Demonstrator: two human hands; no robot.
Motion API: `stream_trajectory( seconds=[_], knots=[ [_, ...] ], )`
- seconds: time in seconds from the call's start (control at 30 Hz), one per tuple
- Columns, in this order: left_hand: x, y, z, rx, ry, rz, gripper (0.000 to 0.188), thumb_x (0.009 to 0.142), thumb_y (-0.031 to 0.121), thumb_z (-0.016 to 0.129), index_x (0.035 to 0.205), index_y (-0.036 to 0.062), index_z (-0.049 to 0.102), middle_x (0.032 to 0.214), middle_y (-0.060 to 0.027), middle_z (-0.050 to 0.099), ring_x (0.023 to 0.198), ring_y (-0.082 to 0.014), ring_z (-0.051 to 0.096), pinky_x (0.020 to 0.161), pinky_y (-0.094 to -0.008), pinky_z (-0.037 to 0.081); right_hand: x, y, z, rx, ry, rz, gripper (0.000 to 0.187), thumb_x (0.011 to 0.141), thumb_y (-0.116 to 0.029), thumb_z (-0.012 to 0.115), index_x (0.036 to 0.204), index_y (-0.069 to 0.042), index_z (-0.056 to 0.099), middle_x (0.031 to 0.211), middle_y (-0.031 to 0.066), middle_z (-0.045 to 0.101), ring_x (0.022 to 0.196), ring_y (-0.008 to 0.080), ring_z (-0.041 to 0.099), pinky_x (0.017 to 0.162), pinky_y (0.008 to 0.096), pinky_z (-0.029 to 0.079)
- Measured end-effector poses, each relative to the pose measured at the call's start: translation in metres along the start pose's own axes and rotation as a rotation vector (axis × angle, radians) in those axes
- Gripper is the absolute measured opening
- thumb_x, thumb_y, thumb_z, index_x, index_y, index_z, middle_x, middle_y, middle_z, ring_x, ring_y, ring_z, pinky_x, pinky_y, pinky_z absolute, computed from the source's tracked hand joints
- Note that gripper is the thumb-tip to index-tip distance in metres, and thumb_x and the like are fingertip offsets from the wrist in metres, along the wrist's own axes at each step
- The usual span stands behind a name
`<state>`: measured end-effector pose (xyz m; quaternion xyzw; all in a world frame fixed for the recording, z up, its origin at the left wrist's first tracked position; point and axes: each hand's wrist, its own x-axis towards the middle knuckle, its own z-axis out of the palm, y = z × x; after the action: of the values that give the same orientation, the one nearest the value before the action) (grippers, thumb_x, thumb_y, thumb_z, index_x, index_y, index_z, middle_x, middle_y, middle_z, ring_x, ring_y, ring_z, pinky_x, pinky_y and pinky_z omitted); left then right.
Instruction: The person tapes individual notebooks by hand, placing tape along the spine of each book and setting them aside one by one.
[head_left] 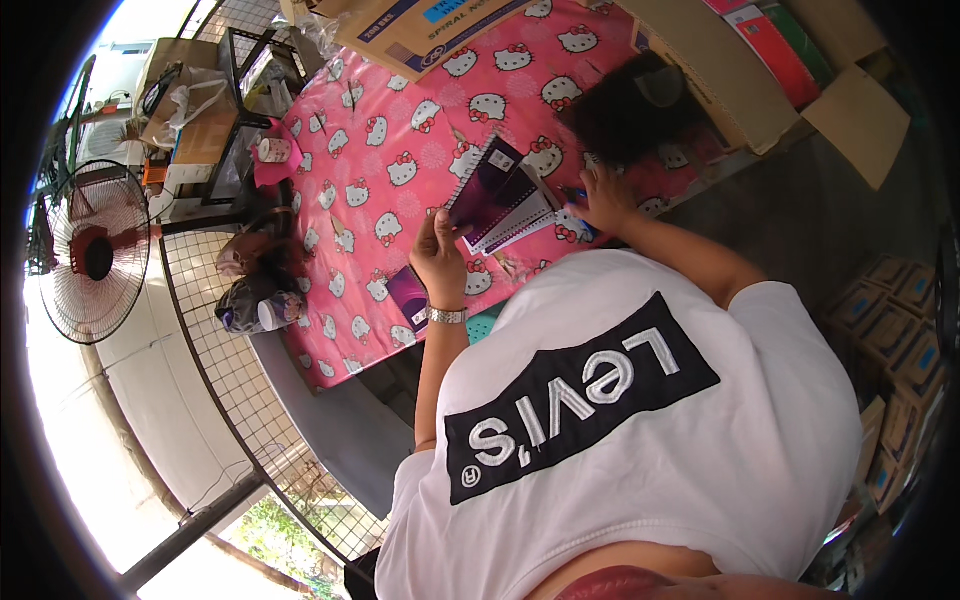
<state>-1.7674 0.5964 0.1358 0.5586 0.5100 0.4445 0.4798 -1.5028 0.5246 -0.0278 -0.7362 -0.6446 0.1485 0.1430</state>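
My left hand (pixel 437 247), with a metal watch on the wrist, is closed on the near left edge of a dark purple spiral notebook (pixel 487 188), which it holds tilted. Under and beside that one, more purple-covered notebooks (pixel 522 212) lie fanned out, with white page edges showing. My right hand (pixel 606 203) is at their right side, its fingers bent around a small dark blue thing too small to name. Left of my left wrist, another purple notebook (pixel 406 297) lies partly hidden by the forearm.
A pink cat-print cloth (pixel 400 170) covers the table. Cardboard boxes stand at its far edge (pixel 420 45) and far right (pixel 720 85). A black, soft-looking thing (pixel 630 110) lies beyond my right hand. A fan (pixel 98 255) stands left; stacked brown cartons (pixel 890 330) are right.
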Motion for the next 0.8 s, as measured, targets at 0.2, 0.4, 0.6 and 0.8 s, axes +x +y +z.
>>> stream_trajectory(
  seconds=[0.2,0.4,0.6,0.8],
  knots=[
    [0.004,-0.009,0.01,0.132,-0.03,0.212,0.023,0.096,0.005,0.059,0.118,-0.0031,0.058,0.105,-0.0104,0.064,0.087,-0.0121,0.065,0.07,-0.0291,0.063,-0.015,0.016,0.004,-0.118,-0.067,-0.135,0.071,0.069,-0.038,0.078,0.127,-0.007,0.05,0.111,0.0142,0.055,0.11,0.0323,0.052,0.088,0.0464,0.046],
    [0.004,-0.015,0.005,0.002,-0.012,0.134,0.02,0.096,0.004,0.061,0.114,-0.0041,0.061,0.091,-0.0043,0.063,0.079,-0.0092,0.064,0.067,-0.027,0.061,-0.025,0.0,-0.069,0.594,0.085,-0.195,0.055,0.071,-0.019,0.073,0.123,-0.004,0.061,0.112,0.015,0.059,0.104,0.0327,0.06,0.093,0.041,0.049],
    [0.003,-0.023,0.002,-0.105,-0.049,0.1,0.021,0.096,0.001,0.059,0.116,-0.0065,0.062,0.093,-0.0047,0.065,0.082,-0.0103,0.065,0.072,-0.0251,0.057,0.0,-0.12,-0.148,0.657,0.175,-0.632,0.048,0.073,-0.018,0.075,0.117,-0.002,0.065,0.108,0.0141,0.061,0.097,0.0305,0.063,0.089,0.0396,0.05],
    [0.0,-0.024,0.001,-0.121,-0.024,0.116,0.025,0.094,-0.006,0.056,0.118,-0.0075,0.063,0.096,-0.0069,0.069,0.083,-0.0116,0.066,0.075,-0.025,0.056,0.015,-0.142,-0.14,0.419,0.3,-0.715,0.048,0.073,-0.016,0.076,0.117,0.0,0.064,0.104,0.0124,0.063,0.09,0.0294,0.064,0.08,0.0372,0.054]
  ],
)
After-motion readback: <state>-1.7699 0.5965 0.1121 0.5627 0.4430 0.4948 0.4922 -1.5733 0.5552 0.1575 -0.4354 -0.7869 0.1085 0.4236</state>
